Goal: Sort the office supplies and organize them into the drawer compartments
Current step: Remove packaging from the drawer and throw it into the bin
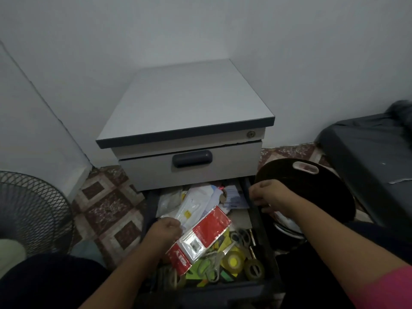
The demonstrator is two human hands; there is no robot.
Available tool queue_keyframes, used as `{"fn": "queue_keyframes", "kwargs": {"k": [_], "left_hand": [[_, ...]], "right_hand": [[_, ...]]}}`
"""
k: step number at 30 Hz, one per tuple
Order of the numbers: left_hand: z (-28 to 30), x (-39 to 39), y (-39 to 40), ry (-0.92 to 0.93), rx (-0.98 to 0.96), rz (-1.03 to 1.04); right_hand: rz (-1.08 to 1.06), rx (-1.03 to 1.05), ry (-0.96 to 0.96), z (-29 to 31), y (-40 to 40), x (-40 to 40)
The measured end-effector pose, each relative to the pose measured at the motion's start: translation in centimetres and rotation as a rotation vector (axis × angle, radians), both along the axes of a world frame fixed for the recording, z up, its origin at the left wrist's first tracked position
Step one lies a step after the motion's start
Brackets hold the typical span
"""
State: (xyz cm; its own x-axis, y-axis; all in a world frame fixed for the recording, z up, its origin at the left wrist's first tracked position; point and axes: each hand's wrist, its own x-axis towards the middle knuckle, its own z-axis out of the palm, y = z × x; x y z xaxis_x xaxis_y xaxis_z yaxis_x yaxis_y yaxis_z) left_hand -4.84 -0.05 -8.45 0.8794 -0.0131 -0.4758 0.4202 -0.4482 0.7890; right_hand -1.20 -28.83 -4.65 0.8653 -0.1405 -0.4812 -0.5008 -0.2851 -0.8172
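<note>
Left grip (166,230) pinches red blister pack (200,238) over cluttered open drawer (265,248); right grip (267,198) clenched on drawer's side wall. Risk: pack snags scissors (215,264) beneath, spilling tape rolls (234,260).

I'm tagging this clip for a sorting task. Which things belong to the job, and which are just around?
Job: open drawer, red packet, scissors, tape rolls, left hand.
Around: fan, round black board, closed upper drawer.
</note>
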Motion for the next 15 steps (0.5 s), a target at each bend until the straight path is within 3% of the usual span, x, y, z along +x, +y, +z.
{"fn": "queue_keyframes", "kwargs": {"k": [3, 8, 11, 15], "left_hand": [[-2.0, 0.5, 1.2, -0.043, 0.227, 0.045], [-3.9, 0.6, 1.6, -0.055, 0.679, -0.246], [-4.2, 0.2, 0.6, -0.084, 0.71, -0.304], [-4.1, -0.3, -0.6, -0.039, 0.571, -0.408]], "right_hand": [[0.057, -0.036, 0.089, -1.6, 2.6, -1.3], [0.234, -0.157, 0.31, -4.0, 6.0, -3.5], [0.324, -0.222, 0.375, -5.2, 6.8, -4.2], [0.345, -0.245, 0.412, -6.0, 7.3, -4.5]]}}
